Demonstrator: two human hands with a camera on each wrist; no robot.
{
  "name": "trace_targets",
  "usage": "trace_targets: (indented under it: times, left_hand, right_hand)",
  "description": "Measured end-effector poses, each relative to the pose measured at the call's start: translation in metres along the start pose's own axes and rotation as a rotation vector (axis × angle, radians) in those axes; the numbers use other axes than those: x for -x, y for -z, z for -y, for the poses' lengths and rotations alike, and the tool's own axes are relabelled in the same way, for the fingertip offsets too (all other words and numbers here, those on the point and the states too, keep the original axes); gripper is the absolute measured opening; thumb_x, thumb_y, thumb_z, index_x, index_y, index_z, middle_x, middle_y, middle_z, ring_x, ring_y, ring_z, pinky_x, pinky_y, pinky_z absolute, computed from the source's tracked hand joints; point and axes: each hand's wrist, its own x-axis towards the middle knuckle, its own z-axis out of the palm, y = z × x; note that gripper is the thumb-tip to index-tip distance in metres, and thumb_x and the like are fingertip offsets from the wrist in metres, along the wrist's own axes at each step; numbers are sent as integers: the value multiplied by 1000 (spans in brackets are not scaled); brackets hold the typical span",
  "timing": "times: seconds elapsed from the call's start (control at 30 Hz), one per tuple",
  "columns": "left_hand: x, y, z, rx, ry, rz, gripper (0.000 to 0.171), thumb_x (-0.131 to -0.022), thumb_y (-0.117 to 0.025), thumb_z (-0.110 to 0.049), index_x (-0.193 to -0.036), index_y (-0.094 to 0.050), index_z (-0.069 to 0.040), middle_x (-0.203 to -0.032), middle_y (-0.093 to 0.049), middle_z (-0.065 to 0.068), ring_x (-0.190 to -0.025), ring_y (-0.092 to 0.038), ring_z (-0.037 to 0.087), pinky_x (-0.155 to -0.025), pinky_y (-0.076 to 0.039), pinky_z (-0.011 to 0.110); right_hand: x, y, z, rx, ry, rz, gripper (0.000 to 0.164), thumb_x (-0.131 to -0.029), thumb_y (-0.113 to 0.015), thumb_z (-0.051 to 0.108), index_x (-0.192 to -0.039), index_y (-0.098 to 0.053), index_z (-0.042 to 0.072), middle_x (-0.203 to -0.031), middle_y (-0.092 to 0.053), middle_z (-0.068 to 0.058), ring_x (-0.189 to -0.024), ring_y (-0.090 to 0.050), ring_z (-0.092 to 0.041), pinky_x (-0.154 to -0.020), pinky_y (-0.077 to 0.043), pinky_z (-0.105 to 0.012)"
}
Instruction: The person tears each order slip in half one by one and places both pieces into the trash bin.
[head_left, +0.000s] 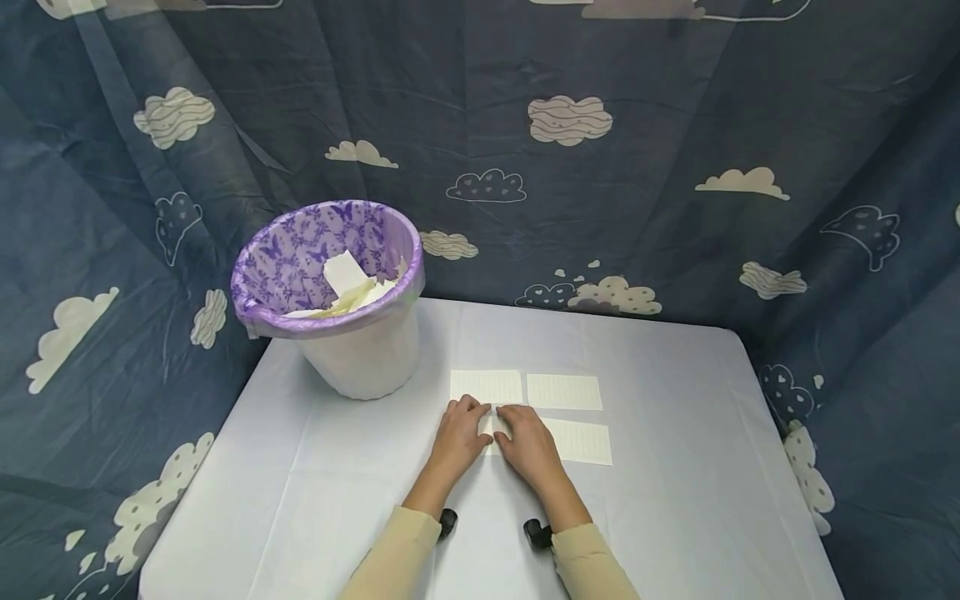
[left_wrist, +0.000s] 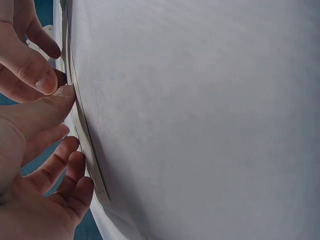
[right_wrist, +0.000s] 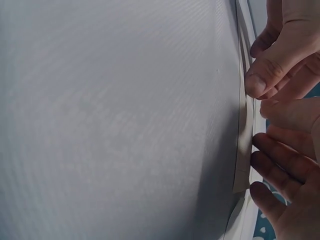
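My left hand (head_left: 460,432) and right hand (head_left: 527,443) meet over a cream, lined paper card (head_left: 487,425) on the white table. Most of this card is hidden beneath them. In the head view, each thumb and forefinger stand apart, tips low over the card and close to the other hand's. The left wrist view shows the thumb and fingertips (left_wrist: 84,192) of my left hand along the thin paper strip (left_wrist: 92,160). From the right wrist, the right fingertips (right_wrist: 257,162) likewise line the paper (right_wrist: 242,170), seen nearly edge-on.
Three more lined cards lie around: one upper left (head_left: 486,385), one upper right (head_left: 564,392), one lower right (head_left: 579,442). A white bin (head_left: 367,358) with a purple butterfly liner (head_left: 300,250) holds scrap paper (head_left: 345,273) at the table's back left. A dark cloud-patterned curtain (head_left: 645,167) hangs behind.
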Motion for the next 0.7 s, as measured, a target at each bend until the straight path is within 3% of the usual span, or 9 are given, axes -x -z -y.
trace_targets:
  times: [0.3,0.7]
  left_hand:
    - [0,0,-2,17,8,-4,49,-83,-90,-14,-129,-74,-4,-114,-68,7,-101,-58,24,-91,-51,38]
    - [2,-5,-4,-22,-6,-23,37,-86,-87,-11,-122,-78,-7,-107,-69,6,-96,-59,23,-86,-51,35]
  right_hand:
    - [-2,0,4,-2,-23,18,36,-92,-82,14,-125,-74,3,-130,-75,-12,-127,-67,-31,-106,-57,-48]
    - [-4,1,8,23,12,22,33,-91,-82,12,-122,-76,2,-121,-75,-12,-116,-68,-31,-99,-58,-48]
